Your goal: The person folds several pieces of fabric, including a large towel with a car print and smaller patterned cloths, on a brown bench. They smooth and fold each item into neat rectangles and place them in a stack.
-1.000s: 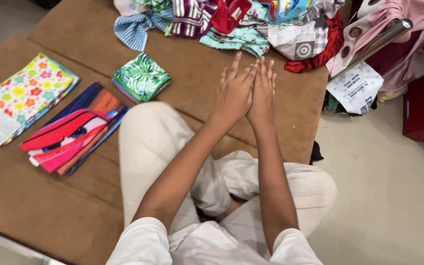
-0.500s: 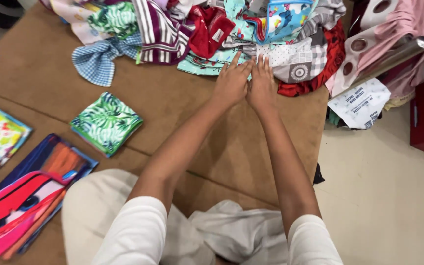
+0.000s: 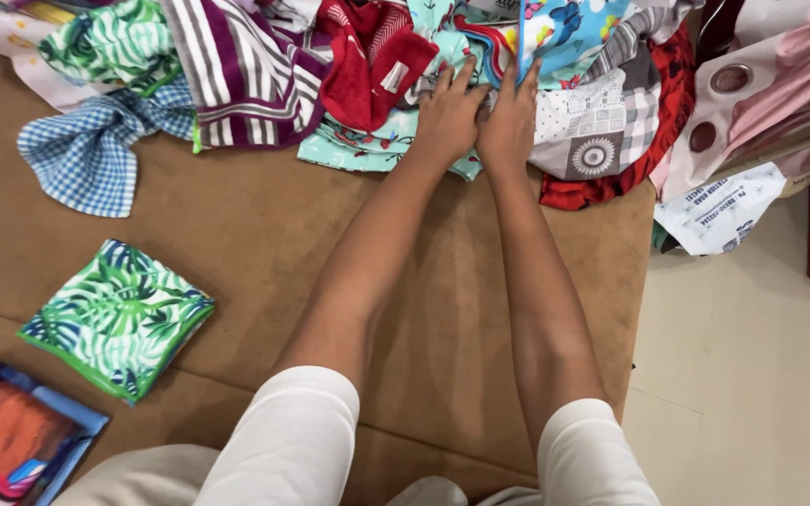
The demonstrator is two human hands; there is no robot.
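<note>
Here, left hand (image 3: 447, 117) and right hand (image 3: 508, 122) side by side, palms down, fingers nearly together and flat on the near edge of the mint-green printed cloth (image 3: 367, 141) in the far heap, nothing gripped. Cloth running left-right, mostly left of the fingers, so nearer the left hand; red cloth (image 3: 367, 61) and striped cloth (image 3: 246, 70) overlapping its far side. Grey patchwork cloth (image 3: 592, 126) just right; folded leaf-print cloth (image 3: 119, 319) well apart, near left on the brown mat (image 3: 330, 234).

Counts: two bare hands, left hand (image 3: 447, 114) and right hand (image 3: 508, 122), side by side. One folded leaf-print cloth (image 3: 116, 317). One folded orange-and-blue cloth (image 3: 11, 440). One unfolded cloth heap (image 3: 330, 66) along the brown mat's (image 3: 283, 225) far edge.
</note>
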